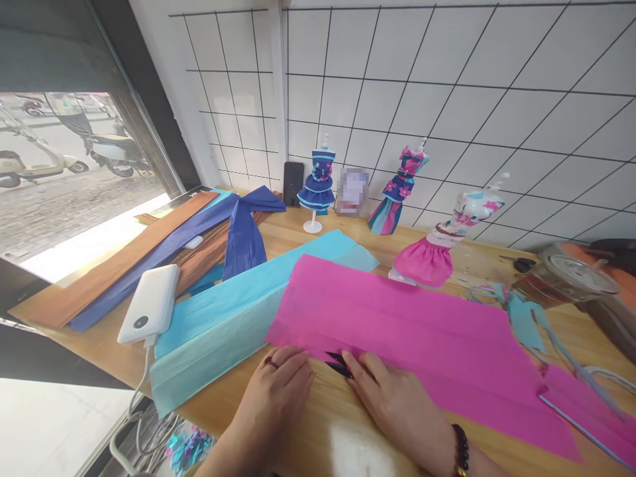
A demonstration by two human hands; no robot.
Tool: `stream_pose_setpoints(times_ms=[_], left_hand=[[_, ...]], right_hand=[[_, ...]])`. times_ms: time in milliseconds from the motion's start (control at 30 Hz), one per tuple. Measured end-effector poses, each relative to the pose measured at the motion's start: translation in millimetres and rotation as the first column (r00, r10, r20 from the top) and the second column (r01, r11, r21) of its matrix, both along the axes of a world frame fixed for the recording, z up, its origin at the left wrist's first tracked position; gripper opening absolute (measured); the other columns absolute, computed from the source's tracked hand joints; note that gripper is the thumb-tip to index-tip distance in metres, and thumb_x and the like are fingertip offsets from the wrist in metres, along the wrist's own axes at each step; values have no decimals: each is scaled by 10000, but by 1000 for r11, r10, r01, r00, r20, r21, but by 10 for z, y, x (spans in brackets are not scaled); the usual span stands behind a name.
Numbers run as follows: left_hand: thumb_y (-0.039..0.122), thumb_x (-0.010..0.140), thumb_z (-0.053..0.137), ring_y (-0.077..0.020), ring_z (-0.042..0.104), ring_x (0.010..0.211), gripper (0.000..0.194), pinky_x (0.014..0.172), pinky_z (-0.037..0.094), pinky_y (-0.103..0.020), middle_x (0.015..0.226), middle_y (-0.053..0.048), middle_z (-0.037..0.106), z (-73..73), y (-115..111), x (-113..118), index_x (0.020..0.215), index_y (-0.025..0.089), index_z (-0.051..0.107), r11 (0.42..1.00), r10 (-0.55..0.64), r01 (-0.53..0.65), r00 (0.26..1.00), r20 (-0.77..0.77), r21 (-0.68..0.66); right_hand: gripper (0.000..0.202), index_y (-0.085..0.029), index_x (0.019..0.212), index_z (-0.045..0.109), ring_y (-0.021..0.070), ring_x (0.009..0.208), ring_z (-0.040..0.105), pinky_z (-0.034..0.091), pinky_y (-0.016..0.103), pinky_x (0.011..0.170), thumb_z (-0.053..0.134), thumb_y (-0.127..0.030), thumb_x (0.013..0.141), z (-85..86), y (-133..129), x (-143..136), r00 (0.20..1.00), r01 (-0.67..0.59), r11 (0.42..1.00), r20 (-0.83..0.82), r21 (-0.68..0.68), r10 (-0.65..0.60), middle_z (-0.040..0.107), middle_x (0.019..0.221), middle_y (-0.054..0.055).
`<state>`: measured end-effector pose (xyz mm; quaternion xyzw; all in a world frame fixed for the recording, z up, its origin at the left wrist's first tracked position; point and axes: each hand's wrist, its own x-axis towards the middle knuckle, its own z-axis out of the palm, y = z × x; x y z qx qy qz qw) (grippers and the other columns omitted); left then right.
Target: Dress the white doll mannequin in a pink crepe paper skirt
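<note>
A large pink crepe paper sheet lies flat across the table in front of me. My left hand is at its lower left corner, fingers bent and close together on the edge. The black scissors are in my right hand, which covers their handles. Their two blade tips stand apart, pointing left at the near edge of the sheet. Under the pink sheet's left end runs a light blue crepe paper strip.
Three small dress forms stand at the back: one in navy, one multicoloured, one with a pink skirt. A white power bank with a cable lies left, near brown paper and dark blue paper. A jar stands right.
</note>
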<state>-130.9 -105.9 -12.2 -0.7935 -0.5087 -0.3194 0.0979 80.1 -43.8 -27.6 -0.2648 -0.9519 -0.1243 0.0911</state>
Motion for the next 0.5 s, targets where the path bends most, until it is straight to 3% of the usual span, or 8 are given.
stream_pose_setpoints(times_ms=[500], left_hand=[[62, 842, 395, -172, 632, 763, 247, 720, 521, -326, 739, -56, 669, -20, -11, -21, 801, 153, 621, 999, 26, -24, 998, 62, -24]], right_hand=[[337, -77, 1214, 452, 164, 566, 581, 397, 250, 412, 284, -167, 936, 26, 26, -26, 997, -78, 997, 15, -10, 78, 588, 803, 86]])
